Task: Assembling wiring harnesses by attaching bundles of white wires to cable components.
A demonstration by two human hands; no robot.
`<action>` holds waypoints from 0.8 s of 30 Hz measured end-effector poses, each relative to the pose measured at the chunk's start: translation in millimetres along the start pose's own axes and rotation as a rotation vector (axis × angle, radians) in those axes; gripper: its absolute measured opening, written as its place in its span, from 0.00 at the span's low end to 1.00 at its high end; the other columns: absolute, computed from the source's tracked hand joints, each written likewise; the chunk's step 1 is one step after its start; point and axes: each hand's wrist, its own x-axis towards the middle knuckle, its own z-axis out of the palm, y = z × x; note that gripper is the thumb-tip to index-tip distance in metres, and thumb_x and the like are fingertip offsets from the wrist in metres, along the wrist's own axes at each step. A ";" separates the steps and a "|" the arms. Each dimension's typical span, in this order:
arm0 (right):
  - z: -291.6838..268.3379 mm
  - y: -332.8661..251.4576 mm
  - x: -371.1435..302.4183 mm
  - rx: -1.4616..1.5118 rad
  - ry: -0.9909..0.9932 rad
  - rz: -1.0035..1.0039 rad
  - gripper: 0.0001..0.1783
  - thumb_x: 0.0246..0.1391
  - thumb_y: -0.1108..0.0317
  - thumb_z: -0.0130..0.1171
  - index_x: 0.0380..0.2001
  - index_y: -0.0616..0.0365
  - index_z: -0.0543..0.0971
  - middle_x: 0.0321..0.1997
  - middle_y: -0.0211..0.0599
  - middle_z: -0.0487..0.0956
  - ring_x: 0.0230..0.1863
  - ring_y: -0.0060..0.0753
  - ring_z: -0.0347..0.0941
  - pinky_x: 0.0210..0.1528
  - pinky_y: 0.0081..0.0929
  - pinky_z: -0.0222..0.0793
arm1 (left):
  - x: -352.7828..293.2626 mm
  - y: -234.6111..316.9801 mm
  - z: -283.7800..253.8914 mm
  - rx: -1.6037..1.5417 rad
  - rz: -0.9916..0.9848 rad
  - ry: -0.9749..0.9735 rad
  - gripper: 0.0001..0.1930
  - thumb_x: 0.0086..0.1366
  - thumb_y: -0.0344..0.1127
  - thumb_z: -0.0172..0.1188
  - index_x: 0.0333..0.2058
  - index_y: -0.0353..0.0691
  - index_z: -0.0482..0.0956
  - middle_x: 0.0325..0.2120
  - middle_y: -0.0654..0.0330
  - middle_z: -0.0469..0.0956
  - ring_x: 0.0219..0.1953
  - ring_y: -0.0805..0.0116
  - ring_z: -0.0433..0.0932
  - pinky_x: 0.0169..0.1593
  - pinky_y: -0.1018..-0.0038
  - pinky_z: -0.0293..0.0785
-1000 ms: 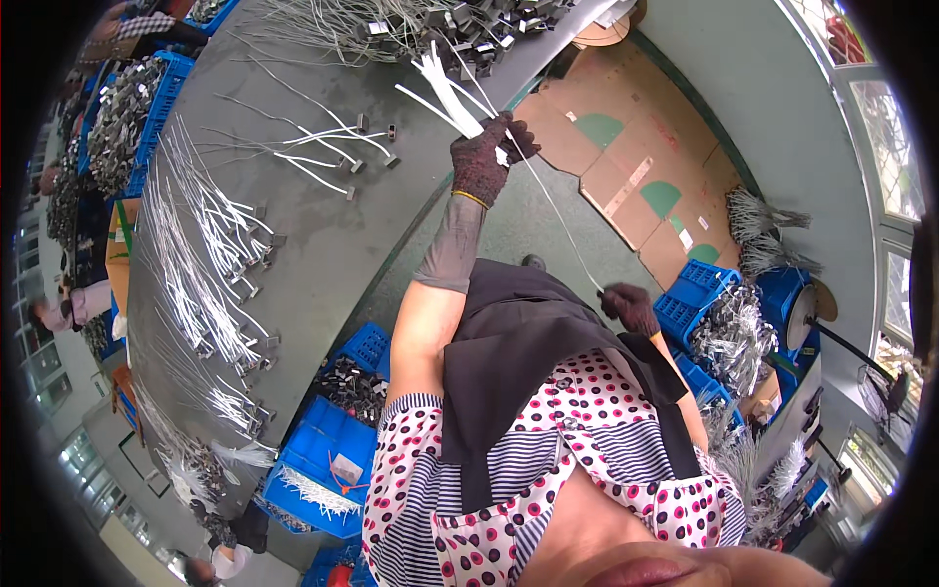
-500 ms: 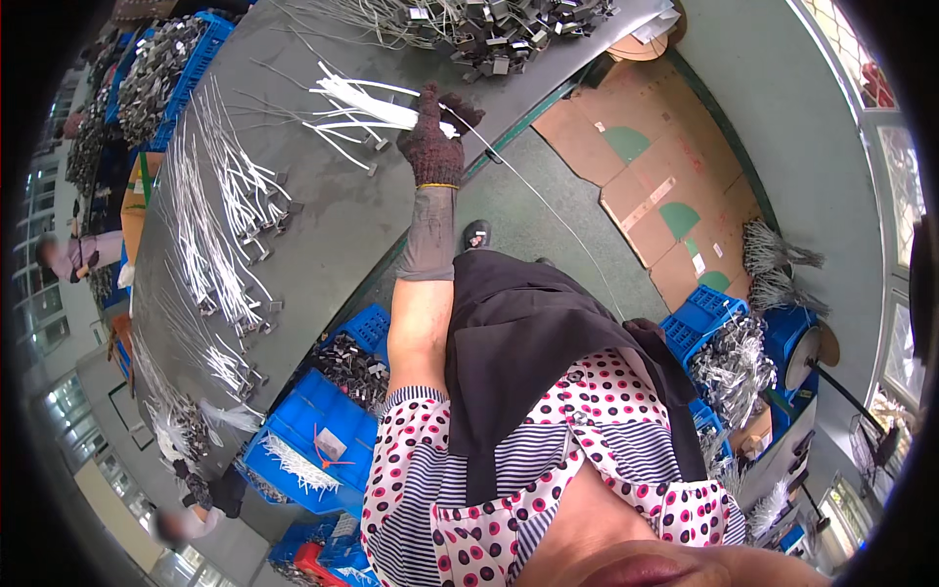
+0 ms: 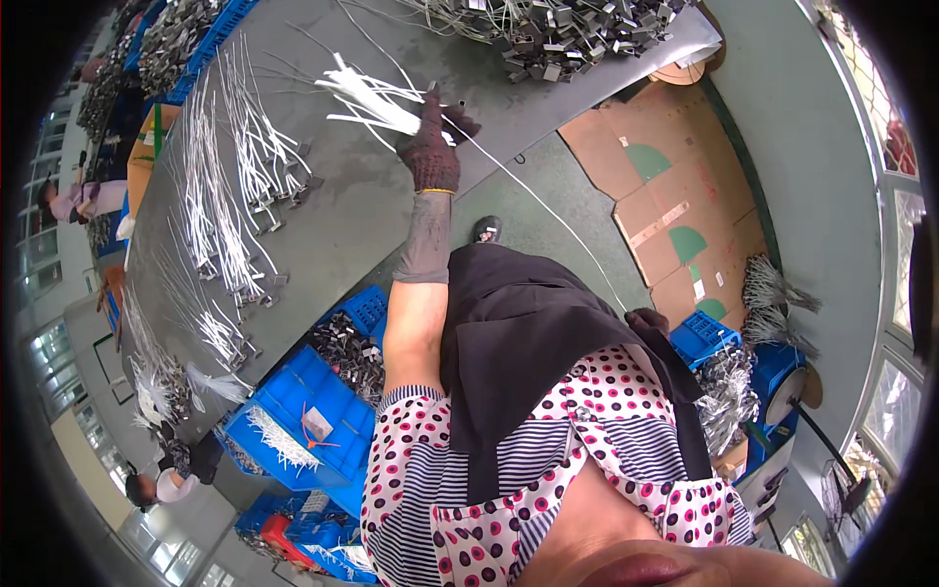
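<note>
My left hand (image 3: 430,157), in a dark knit glove with a grey sleeve, is closed on a bundle of white-sleeved wires (image 3: 370,101) above the grey table. Thin dark wire ends fan out from the bundle toward the far left. A long white wire (image 3: 548,208) runs from this hand down across the floor area to my right hand (image 3: 648,321). That hand, also dark-gloved, is beside the apron at my right side. Its fingers are partly hidden, but the wire's end meets it and it seems closed there.
More white-sleeved wire bundles (image 3: 220,215) lie on the table (image 3: 333,215) at left. A pile of dark metal-cased parts (image 3: 577,39) covers the far end. Blue crates (image 3: 323,401) stand below the table edge; flattened cardboard (image 3: 650,186) lies on the floor. Two people are at far left.
The view has shifted slightly, so the table things appear moved. Both hands keep their hold. A thin wire end now stretches from my left hand toward the far edge.
</note>
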 end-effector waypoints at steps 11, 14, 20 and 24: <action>87.4 -205.0 106.7 0.151 -0.178 -0.344 0.28 0.59 0.55 0.56 0.55 0.64 0.73 0.47 0.45 0.81 0.42 0.31 0.77 0.39 0.29 0.76 | -52.5 -41.7 13.6 0.113 -0.360 -0.195 0.08 0.64 0.30 0.61 0.37 0.29 0.81 0.31 0.56 0.82 0.31 0.62 0.83 0.35 0.65 0.85; 117.7 -278.3 125.8 0.213 -0.143 -0.381 0.37 0.60 0.46 0.52 0.61 0.67 0.66 0.51 0.52 0.79 0.45 0.35 0.78 0.37 0.30 0.77 | -65.4 -41.4 24.0 0.409 -0.237 -0.273 0.09 0.62 0.32 0.64 0.36 0.30 0.81 0.31 0.58 0.81 0.32 0.68 0.81 0.36 0.70 0.80; 143.9 -335.1 161.1 -0.024 -0.012 -0.569 0.39 0.57 0.41 0.52 0.57 0.67 0.70 0.53 0.62 0.76 0.56 0.61 0.72 0.60 0.45 0.65 | -20.0 -51.1 9.4 0.414 -0.063 -0.254 0.11 0.63 0.37 0.64 0.31 0.32 0.82 0.27 0.63 0.81 0.30 0.73 0.78 0.32 0.71 0.73; 116.8 -352.4 181.9 -0.153 0.701 -0.921 0.33 0.53 0.50 0.63 0.56 0.62 0.72 0.52 0.55 0.77 0.50 0.55 0.76 0.55 0.42 0.70 | 28.3 -53.4 -16.3 0.681 -0.099 0.065 0.13 0.64 0.40 0.62 0.27 0.35 0.83 0.24 0.60 0.81 0.27 0.72 0.78 0.28 0.71 0.72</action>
